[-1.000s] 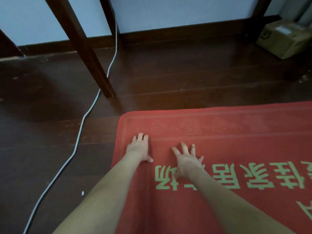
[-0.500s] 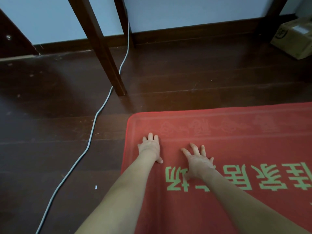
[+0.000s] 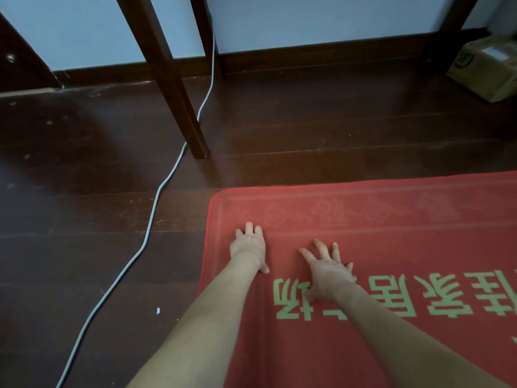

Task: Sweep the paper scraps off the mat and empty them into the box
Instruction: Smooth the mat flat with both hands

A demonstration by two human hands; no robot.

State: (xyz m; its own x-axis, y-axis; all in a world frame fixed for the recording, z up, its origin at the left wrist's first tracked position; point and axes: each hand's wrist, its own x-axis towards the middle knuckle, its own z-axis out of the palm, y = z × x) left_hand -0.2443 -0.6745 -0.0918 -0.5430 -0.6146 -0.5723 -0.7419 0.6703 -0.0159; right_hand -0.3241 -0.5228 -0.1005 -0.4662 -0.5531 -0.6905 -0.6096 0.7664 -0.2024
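I am watching both palms pressing flat on the red mat (image 3: 391, 247), centre frame: left hand (image 3: 249, 247) with fingers straight, right hand (image 3: 326, 271) with fingers splayed, neither holding anything. I am judging this as sweeping. The only white scrap (image 3: 158, 310) showing is lying on the floor, lower left. Next I am expecting to gather it and carry it to the box (image 3: 486, 65), upper right, well apart. The mat's green Chinese characters are running upside down; the box's logo is too blurred to read.

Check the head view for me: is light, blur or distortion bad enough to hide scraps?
Head view: dim, flat light, with a warm glow on the floor beyond the mat; wide-angle lens slants the table leg; left hand and right hand look sharp; the box is soft at the corner; one white scrap shows clearly.
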